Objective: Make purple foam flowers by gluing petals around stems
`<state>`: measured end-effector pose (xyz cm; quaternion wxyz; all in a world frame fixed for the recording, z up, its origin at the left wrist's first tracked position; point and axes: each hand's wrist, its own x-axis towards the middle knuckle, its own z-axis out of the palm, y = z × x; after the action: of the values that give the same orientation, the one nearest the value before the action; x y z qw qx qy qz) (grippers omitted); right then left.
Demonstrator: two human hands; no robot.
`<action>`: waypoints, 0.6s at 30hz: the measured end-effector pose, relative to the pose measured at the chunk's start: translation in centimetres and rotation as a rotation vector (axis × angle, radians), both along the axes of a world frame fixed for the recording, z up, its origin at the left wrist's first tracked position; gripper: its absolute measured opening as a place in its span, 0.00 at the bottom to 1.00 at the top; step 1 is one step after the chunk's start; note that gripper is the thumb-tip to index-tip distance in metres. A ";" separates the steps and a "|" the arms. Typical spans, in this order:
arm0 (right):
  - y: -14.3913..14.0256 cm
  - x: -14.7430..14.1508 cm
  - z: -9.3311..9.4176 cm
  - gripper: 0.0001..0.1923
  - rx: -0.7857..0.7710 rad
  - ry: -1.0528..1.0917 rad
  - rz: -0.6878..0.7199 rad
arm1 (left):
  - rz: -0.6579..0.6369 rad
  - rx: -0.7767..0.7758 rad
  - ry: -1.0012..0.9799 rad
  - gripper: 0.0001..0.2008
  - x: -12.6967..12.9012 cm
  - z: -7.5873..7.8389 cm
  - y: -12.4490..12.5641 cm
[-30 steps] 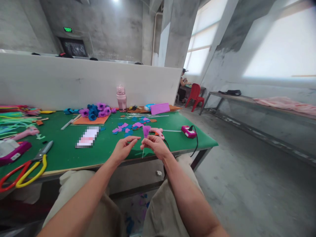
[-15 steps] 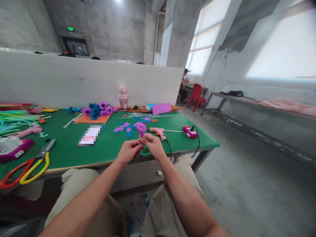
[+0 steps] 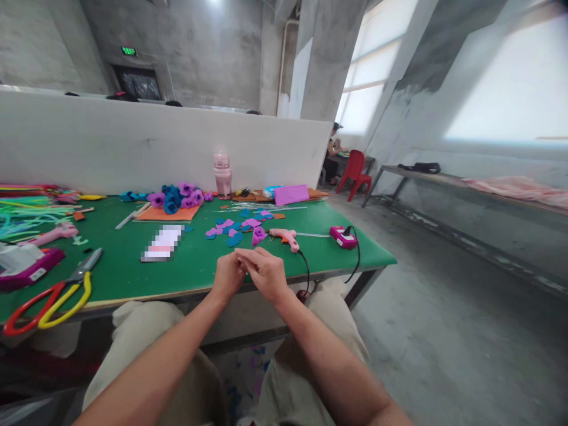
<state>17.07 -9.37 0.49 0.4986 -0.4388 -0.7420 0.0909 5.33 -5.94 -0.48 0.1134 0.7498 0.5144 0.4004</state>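
1. We read no lettering anywhere: the green sign (image 3: 128, 51) over the far doorway is too small to make out.
2. Our left hand (image 3: 229, 273) and right hand (image 3: 263, 271) meet above the near edge of the green bench (image 3: 119, 269), fingers pressed together; what they pinch is hidden.
3. The purple paper cone (image 3: 258, 235) shows just beyond our fingers, wide end up, tilted slightly; whether we hold it we cannot tell.
4. A second ago the cone stood upright between separated hands on a thin stem; now the hands have closed together and the stem is out of sight.
5. The pink glue gun (image 3: 285, 236) lies just beside the cone.
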 end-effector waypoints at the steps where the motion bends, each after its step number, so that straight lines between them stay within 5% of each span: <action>1: 0.1 -0.1 -0.1 0.13 -0.002 0.004 0.002 | -0.007 -0.003 0.001 0.14 0.0 0.0 0.0; 6: 0.4 -0.5 -0.3 0.10 0.007 0.077 -0.001 | -0.115 -0.003 -0.062 0.12 0.1 0.2 -0.2; 11: 0.1 -0.5 -0.4 0.10 0.024 -0.070 -0.001 | -0.084 -0.049 -0.108 0.13 -0.3 0.5 0.3; 18: -0.7 0.1 0.3 0.16 -0.091 -0.131 0.349 | 0.016 -0.205 -0.389 0.16 -1.6 1.6 1.6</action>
<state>17.22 -10.03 0.77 0.4056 -0.3307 -0.8328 0.1806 3.69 -4.33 1.08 0.2829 0.6388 0.5269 0.4840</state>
